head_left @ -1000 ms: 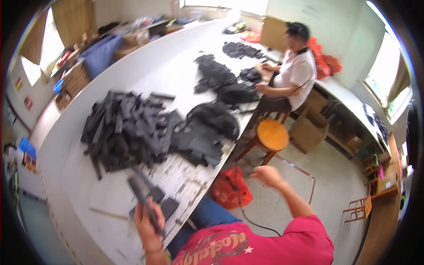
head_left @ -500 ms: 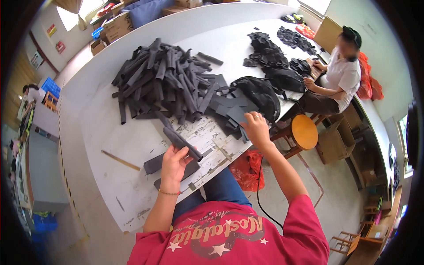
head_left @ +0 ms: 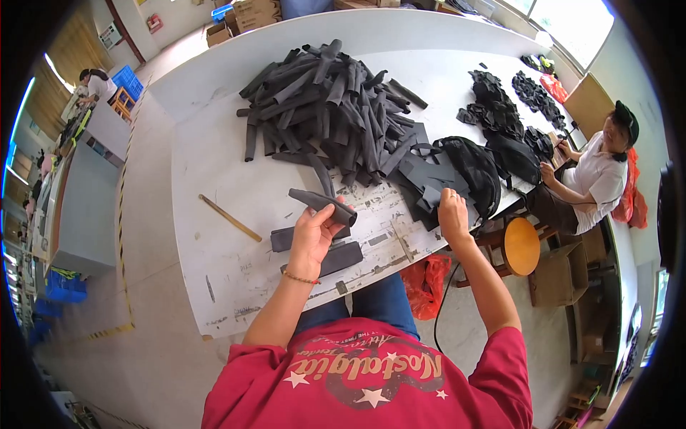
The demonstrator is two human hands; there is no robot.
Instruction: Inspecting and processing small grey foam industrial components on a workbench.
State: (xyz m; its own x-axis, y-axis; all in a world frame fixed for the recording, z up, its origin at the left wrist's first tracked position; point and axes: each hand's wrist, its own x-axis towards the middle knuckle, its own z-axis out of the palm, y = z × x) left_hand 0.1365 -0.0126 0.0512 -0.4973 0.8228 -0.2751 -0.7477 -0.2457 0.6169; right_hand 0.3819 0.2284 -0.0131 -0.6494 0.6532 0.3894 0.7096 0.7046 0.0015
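Note:
My left hand (head_left: 316,232) is closed around a dark grey rolled fabric tube (head_left: 309,199), held tilted just above the table. Below it, near the front edge, lie two more dark grey folded pieces, one of them a flat roll (head_left: 341,259). My right hand (head_left: 454,217) has its fingers pinched together at the near edge of a loose stack of flat dark grey fabric pieces (head_left: 426,171). What the fingertips grip there is mostly hidden, but it looks like one flat piece. A black backpack (head_left: 469,171) lies right beside this stack.
A large heap of dark grey rolled tubes (head_left: 314,89) covers the middle of the white table (head_left: 207,164). A wooden stick (head_left: 229,217) lies to the left. At the right a co-worker (head_left: 589,179) sits near black piles (head_left: 493,104); a round stool (head_left: 520,246) and red bag (head_left: 426,286) stand below.
The view has swung left, so the table appears further right. My right hand's fingers have gone from spread over the flat pieces to pinched together. My left hand still holds the tube, now tilted flatter.

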